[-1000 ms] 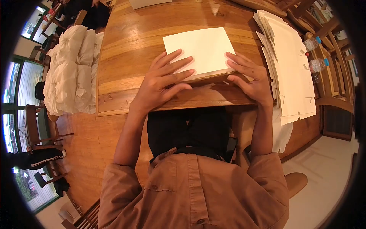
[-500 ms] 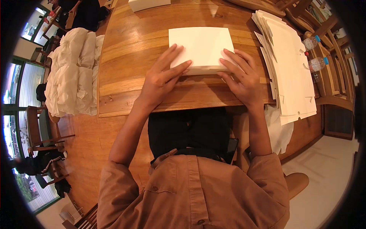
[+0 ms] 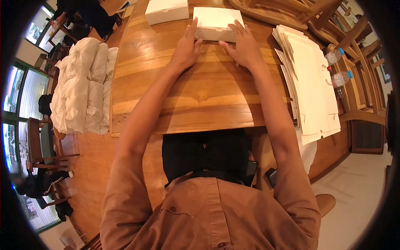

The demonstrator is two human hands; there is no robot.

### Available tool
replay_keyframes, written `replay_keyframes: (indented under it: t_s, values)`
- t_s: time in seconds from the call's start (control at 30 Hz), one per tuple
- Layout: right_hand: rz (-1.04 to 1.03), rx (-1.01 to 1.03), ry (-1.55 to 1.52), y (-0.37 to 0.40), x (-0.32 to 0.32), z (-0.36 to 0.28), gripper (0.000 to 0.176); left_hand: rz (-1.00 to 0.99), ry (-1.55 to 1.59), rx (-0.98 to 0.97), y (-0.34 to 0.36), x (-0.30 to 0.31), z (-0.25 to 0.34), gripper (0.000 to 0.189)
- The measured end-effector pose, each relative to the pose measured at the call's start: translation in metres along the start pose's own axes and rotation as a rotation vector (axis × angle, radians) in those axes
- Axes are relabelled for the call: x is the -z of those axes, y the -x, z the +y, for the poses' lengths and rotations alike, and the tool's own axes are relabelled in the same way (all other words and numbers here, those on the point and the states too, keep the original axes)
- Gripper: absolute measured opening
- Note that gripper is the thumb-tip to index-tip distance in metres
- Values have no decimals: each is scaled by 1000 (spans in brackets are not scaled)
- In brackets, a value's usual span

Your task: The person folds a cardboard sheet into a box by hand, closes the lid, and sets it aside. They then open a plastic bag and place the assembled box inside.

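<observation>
Near the top middle of the frame, a closed white box [image 3: 216, 18] sits on the wooden worktop [image 3: 200, 91]. The left hand [image 3: 186, 46] and right hand [image 3: 243, 48] lie flat and open, with their fingers touching its near corners. Another white box [image 3: 166, 10] sits to its left. Flat white cardboard sheets [image 3: 310, 79] are stacked at the right.

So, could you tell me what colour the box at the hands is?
The box is white; head view.

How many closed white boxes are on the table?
2. One box at the table's far side, between the left hand and right hand; the other box just left of it. More may be hidden past the frame's top.
</observation>
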State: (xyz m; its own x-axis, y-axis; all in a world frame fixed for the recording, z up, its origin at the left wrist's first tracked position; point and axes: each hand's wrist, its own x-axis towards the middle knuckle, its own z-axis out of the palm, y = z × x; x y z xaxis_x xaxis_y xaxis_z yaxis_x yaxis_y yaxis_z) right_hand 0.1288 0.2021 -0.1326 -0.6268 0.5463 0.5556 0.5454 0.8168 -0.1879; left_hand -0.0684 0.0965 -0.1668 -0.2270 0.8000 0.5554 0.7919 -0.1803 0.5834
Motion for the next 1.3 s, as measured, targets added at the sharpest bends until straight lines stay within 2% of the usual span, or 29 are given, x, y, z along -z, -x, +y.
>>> replay_keyframes:
  t_s: [0.03,0.1,0.2,0.27,0.37,0.47,0.53,0.73,0.87,0.93,1.07,1.13,1.17,1.23,1.27,1.3]
  values:
    - [-20,-37,-10,-11,-7,4,67,22,-50,-32,-3,-1,-1,72]
    - [1,-49,-31,-30,-20,13,65,47,-102,-66,-4,-5,-2,77]
    - [21,-67,-64,-57,-36,22,60,49,-21,10,4,-3,4,80]
    - [22,-67,-75,-72,-47,25,57,-133,-467,185,6,6,9,76]
    - [92,-49,-57,-89,-71,33,55,-231,-634,216,6,5,1,75]
    - [153,20,-23,-103,-90,39,59,-216,-625,209,7,4,2,74]
    - [-48,-71,9,-113,-85,31,65,-213,-627,209,7,2,0,74]
    - [-165,-103,46,-136,-89,33,73,-211,-615,193,7,2,0,73]
    - [-162,-53,195,-141,-90,40,76,-208,-603,193,6,3,1,71]
    - [-37,-41,197,-135,-84,39,77,-204,-610,185,6,2,0,72]
    - [-95,-116,210,-112,-65,28,75,-201,-626,183,6,2,-1,72]
    - [49,192,445,-92,-51,15,63,-190,-638,169,6,0,-5,72]
    - [40,187,451,-82,-43,11,63,-179,-653,156,7,-2,-7,71]
    - [-439,266,473,-63,7,-30,50,-160,-650,139,5,-4,-12,70]
    - [-465,238,473,-45,29,-49,50,-141,-652,122,7,-6,-14,69]
    - [-641,244,434,-29,52,-67,51,-150,-639,126,5,-7,-16,69]
